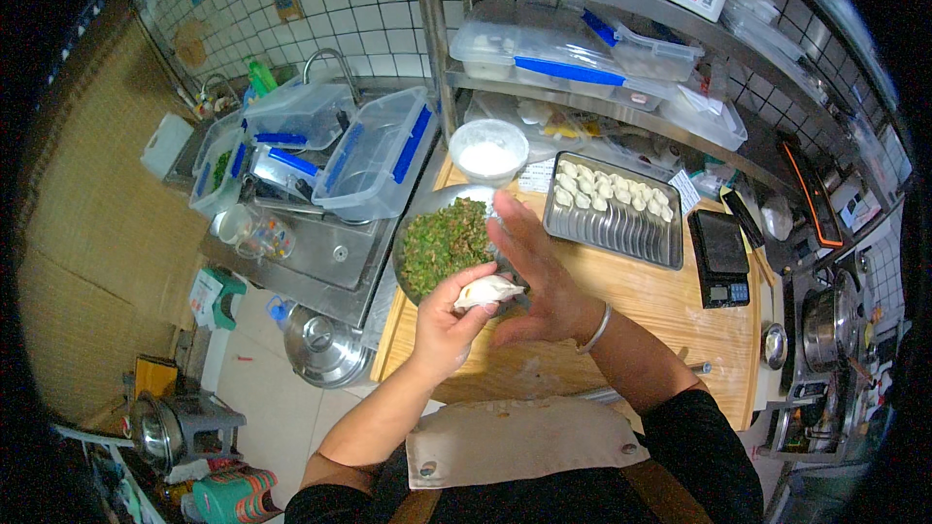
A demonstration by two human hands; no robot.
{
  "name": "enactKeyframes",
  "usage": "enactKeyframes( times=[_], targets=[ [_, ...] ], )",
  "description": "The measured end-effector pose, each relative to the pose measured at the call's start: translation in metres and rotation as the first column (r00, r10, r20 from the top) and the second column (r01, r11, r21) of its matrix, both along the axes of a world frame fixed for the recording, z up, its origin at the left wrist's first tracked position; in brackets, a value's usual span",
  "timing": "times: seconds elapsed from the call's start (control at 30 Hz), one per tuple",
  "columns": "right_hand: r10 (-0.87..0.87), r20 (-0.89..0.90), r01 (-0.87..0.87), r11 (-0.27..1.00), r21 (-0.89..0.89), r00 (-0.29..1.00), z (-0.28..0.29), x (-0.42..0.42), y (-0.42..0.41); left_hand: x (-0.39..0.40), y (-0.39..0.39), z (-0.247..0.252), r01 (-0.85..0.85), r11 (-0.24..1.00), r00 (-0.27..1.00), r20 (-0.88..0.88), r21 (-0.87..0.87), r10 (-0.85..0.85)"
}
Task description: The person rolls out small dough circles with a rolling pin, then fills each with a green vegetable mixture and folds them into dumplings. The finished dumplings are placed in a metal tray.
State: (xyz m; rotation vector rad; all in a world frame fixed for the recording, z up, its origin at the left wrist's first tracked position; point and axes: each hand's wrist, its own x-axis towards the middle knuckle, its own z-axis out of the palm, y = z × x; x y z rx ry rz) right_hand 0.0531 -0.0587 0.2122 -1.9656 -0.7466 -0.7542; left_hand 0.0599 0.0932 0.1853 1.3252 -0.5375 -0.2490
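A folded white dumpling (486, 292) is held between the thumb and fingers of my left hand (448, 320). Close to its right, my right hand (542, 280) is spread wide, thumb and fingers apart, with nothing in it. Beneath both hands stands a steel bowl of green chopped filling (445, 244), its right part hidden by my right hand. A ridged metal tray (615, 233) farther right carries rows of shaped dumplings (614, 189) along its far half. Behind the filling, a clear plastic tub (488, 149) contains white powder, perhaps flour.
A wooden board (655, 306) lies under the work. On its right is a black digital scale (719, 258). Metal shelves (553, 98) with plastic boxes rise at the back. Left is a steel sink counter (328, 262) with clear bins (375, 156). A stove pot (830, 331) stands far right.
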Motion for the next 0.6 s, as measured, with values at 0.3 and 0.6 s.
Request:
enactKeyframes(
  times=[0.3,0.6],
  targets=[
    [0.209,-0.072,-0.22,0.914,-0.341,0.975,-0.001,0.005,-0.022,0.002,0.005,0.002,0.27,0.953,0.962,-0.085,0.137,-0.26],
    [-0.075,0.076,0.079,0.996,-0.039,0.994,-0.011,-0.006,-0.023,0.008,0.008,0.002,0.113,0.984,0.978,-0.157,-0.138,-0.134]
  ],
)
